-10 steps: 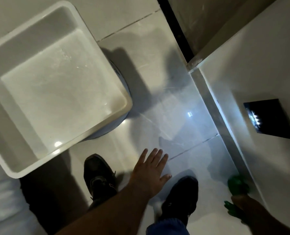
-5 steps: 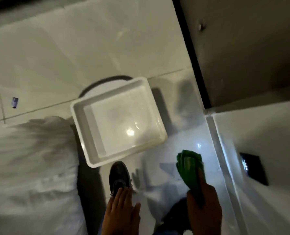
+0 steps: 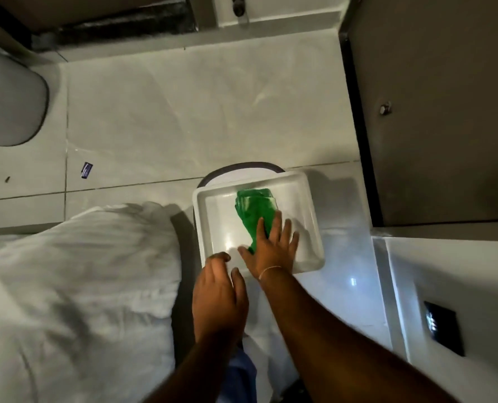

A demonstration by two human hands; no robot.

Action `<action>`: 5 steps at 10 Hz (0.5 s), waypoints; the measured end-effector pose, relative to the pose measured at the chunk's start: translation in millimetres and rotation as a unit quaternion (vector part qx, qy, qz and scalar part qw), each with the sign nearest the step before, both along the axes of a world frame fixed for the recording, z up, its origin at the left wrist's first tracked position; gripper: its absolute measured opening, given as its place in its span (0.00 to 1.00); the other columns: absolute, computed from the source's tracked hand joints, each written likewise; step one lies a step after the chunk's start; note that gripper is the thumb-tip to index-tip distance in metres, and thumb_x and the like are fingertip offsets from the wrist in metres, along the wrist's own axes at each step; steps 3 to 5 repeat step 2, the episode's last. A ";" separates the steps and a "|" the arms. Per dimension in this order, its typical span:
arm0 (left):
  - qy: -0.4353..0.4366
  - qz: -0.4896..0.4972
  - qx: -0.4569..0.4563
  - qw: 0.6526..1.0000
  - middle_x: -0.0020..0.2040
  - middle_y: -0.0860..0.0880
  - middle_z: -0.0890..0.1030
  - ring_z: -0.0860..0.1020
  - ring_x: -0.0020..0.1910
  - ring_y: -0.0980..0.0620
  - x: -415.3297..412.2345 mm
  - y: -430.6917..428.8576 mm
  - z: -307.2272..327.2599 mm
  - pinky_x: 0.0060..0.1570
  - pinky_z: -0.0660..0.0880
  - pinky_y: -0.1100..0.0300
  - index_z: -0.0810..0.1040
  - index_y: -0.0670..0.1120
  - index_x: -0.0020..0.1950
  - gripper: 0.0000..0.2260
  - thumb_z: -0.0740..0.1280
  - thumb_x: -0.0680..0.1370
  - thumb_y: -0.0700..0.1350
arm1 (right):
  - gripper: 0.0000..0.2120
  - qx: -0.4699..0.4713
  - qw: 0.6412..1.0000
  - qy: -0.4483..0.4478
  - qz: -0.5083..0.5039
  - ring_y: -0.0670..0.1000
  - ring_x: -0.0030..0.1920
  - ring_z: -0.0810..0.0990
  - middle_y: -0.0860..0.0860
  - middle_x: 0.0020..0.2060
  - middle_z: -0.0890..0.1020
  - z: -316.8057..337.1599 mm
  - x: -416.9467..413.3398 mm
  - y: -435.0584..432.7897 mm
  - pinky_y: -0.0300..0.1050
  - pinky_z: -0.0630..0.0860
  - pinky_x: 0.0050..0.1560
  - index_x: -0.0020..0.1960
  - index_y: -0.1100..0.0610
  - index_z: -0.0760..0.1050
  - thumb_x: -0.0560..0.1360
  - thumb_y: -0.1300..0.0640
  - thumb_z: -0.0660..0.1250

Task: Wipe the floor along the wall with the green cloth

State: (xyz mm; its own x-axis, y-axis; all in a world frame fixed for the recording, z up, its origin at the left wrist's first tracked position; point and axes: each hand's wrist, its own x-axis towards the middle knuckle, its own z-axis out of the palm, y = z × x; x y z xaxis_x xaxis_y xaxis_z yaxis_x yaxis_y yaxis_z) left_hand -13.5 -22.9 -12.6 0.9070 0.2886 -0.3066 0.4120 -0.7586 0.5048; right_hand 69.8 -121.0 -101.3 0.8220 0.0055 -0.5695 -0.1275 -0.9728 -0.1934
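A: Right hand (image 3: 271,251) fingers (image 3: 281,228) are lying spread and flat over the green cloth (image 3: 255,212), pressing it rather than pinching it.
B: Cloth location?
A: It's sitting inside the white tray (image 3: 311,216), bunched toward the far side.
B: Left hand (image 3: 217,298)?
A: Fingers are curling loosely, holding nothing, hovering at the tray's near rim.
B: Surroundings?
A: Tray is standing on the tiled floor (image 3: 184,117), white bedding (image 3: 76,286) to its left, wall (image 3: 434,141) to its right.
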 end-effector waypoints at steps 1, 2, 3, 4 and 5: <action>-0.011 -0.004 0.028 1.000 0.67 0.45 0.78 0.76 0.67 0.45 16.8 11.1 1.7 0.68 0.74 0.44 0.69 0.48 0.72 0.19 0.55 0.84 0.53 | 0.49 -0.014 0.999 0.018 0.037 0.63 0.82 0.35 0.59 0.83 0.36 6.4 -0.1 -2.5 0.67 0.36 0.78 0.85 0.54 0.41 0.77 0.27 0.56; 0.011 -0.047 0.090 0.995 0.82 0.44 0.66 0.62 0.82 0.45 22.5 21.3 29.8 0.80 0.59 0.43 0.61 0.48 0.82 0.27 0.51 0.85 0.56 | 0.46 0.000 0.998 -0.052 0.023 0.61 0.83 0.39 0.58 0.84 0.39 39.3 -9.3 -19.7 0.67 0.40 0.79 0.85 0.50 0.44 0.77 0.27 0.52; 0.011 -0.047 0.090 0.995 0.82 0.44 0.66 0.62 0.82 0.45 22.5 21.3 29.8 0.80 0.59 0.43 0.61 0.48 0.82 0.27 0.51 0.85 0.56 | 0.46 0.000 0.998 -0.052 0.023 0.61 0.83 0.39 0.58 0.84 0.39 39.3 -9.3 -19.7 0.67 0.40 0.79 0.85 0.50 0.44 0.77 0.27 0.52; 0.011 -0.047 0.090 0.995 0.82 0.44 0.66 0.62 0.82 0.45 22.5 21.3 29.8 0.80 0.59 0.43 0.61 0.48 0.82 0.27 0.51 0.85 0.56 | 0.46 0.000 0.998 -0.052 0.023 0.61 0.83 0.39 0.58 0.84 0.39 39.3 -9.3 -19.7 0.67 0.40 0.79 0.85 0.50 0.44 0.77 0.27 0.52; 0.011 -0.047 0.090 0.995 0.82 0.44 0.66 0.62 0.82 0.45 22.5 21.3 29.8 0.80 0.59 0.43 0.61 0.48 0.82 0.27 0.51 0.85 0.56 | 0.46 0.000 0.998 -0.052 0.023 0.61 0.83 0.39 0.58 0.84 0.39 39.3 -9.3 -19.7 0.67 0.40 0.79 0.85 0.50 0.44 0.77 0.27 0.52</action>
